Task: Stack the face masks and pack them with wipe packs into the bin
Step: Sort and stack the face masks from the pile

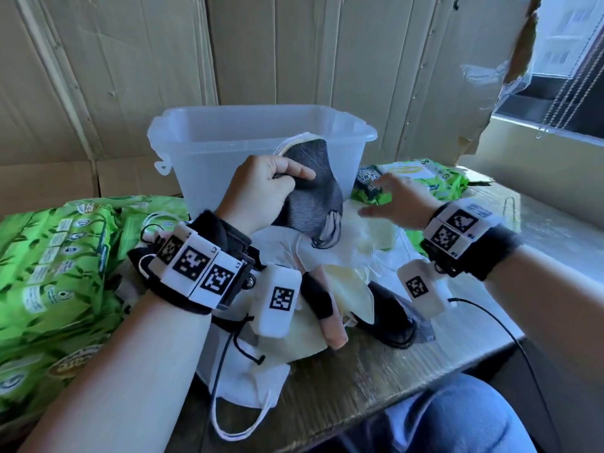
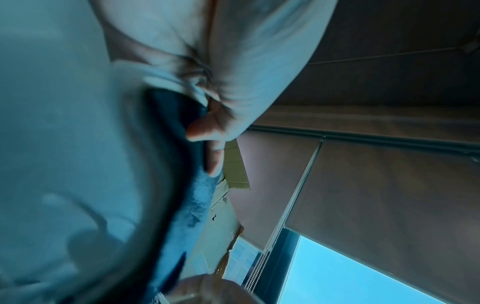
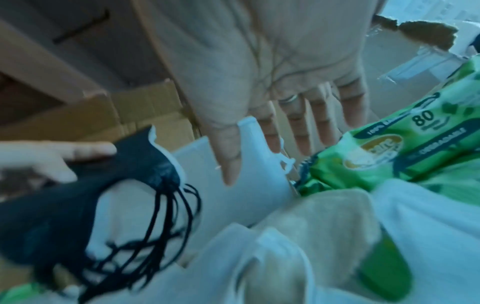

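Note:
My left hand (image 1: 261, 188) grips a small stack of masks (image 1: 313, 194), dark grey on top with white and cream edges behind, held up in front of the clear plastic bin (image 1: 261, 125). Black ear loops (image 3: 166, 222) dangle from the stack. My right hand (image 1: 392, 199) hovers open, fingers spread, above loose white and cream masks (image 1: 376, 230), just left of a green wipe pack (image 1: 421, 181). In the right wrist view the open palm (image 3: 272, 61) faces the wipe pack (image 3: 389, 148). The left wrist view is mostly blocked by the held masks (image 2: 78, 144).
A pile of green wipe packs (image 1: 55, 266) lies at the left. More masks, white (image 1: 255, 377), cream (image 1: 346, 295), pink (image 1: 333, 318) and black (image 1: 392, 315), are scattered on the table's near part. Cardboard (image 1: 294, 44) lines the wall; a window (image 1: 568, 44) is at the right.

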The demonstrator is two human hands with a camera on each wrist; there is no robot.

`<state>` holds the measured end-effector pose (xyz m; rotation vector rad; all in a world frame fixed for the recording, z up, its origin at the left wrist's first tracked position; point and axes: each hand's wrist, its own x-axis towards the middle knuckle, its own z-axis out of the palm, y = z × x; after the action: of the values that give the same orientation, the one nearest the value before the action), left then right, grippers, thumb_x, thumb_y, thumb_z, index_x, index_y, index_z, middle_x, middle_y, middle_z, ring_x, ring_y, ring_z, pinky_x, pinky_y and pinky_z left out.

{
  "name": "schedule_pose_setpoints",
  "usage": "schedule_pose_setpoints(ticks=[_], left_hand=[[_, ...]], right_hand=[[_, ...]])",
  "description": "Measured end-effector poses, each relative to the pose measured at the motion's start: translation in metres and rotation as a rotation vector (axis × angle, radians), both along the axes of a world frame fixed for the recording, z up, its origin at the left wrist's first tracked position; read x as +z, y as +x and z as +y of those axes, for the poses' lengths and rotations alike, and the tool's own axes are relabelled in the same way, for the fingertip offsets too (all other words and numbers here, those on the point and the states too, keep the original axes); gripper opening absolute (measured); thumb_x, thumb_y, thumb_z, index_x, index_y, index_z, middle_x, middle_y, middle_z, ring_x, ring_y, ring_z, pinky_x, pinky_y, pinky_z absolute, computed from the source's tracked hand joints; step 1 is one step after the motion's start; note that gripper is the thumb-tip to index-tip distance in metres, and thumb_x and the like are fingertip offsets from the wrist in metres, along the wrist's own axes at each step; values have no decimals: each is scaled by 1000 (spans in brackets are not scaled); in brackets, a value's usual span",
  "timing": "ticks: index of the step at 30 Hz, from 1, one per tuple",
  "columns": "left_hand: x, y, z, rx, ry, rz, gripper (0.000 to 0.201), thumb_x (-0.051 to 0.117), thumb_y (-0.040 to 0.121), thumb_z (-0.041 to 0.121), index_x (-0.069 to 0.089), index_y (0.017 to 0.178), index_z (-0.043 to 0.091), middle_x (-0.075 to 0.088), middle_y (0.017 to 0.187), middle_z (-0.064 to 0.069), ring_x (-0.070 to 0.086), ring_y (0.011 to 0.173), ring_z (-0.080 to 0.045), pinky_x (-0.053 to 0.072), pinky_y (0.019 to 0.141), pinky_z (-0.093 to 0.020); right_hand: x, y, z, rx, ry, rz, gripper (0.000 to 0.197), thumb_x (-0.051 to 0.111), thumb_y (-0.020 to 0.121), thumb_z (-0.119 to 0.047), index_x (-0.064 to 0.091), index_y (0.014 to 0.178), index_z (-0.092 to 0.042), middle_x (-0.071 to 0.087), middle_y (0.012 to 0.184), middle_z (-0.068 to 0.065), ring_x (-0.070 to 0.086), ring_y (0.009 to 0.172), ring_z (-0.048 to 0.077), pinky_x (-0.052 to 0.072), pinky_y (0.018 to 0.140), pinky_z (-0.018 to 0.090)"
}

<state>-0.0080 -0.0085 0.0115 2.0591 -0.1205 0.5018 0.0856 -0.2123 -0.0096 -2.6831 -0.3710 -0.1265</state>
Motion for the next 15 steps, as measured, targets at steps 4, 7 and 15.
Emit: schedule_pose_setpoints(ticks=[4,7,15], left_hand=[[2,3,4,78,2,-25,36,44,83,-6,73,92,15,47,34,20,35,33,-3,24,40,-10],[3,2,6,90,-4,-30,36,45,83,-5,72,90,18,46,34,19,33,32,-5,24,39,-11],[5,1,9,70,9,-31,34,46,85,-5,72,96,13,39,27,15,30,27,-6,20,36,-10]], right_hand=[[-10,1,17,-22,-202,39,89,68,71,-56,34,135,-5,38,131,21,37,123,32,37,93,33],[-20,1,28,-27,-282,83,89,70,68,-59,35,124,0,46,121,21,42,112,29,32,76,32],[-27,5,40,31,-26,70,62,76,72,-11,46,126,-8,57,115,13,55,101,26,39,68,24]])
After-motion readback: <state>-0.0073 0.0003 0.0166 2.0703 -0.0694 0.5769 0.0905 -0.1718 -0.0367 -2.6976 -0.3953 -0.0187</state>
